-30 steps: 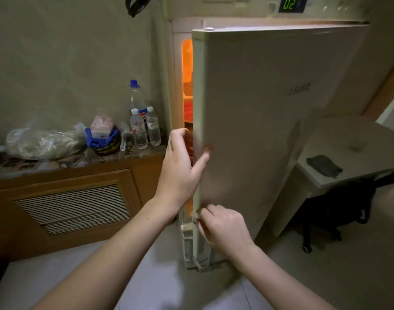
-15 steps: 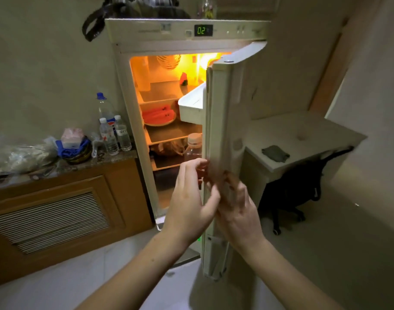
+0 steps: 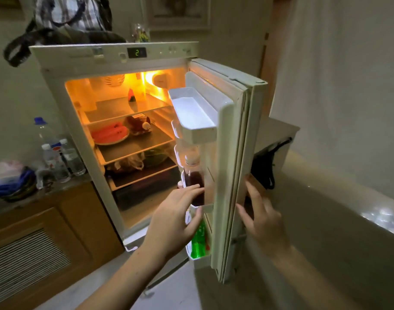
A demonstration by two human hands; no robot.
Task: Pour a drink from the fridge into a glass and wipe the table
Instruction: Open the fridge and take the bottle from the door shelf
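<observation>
1 dark bottle (image 3: 194, 177) stands upright, cap up; left hand (image 3: 175, 217) half-open touching it.

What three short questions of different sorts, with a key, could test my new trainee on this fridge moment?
1. True or false: the white fridge door stands open.
2. Which hand touches the dark-liquid plastic bottle in the door rack: A left hand, B right hand?
3. Fill in: the plate of red watermelon slices sits on a ___ inside the fridge.

Key: 1 true; 2 A; 3 shelf.
</observation>
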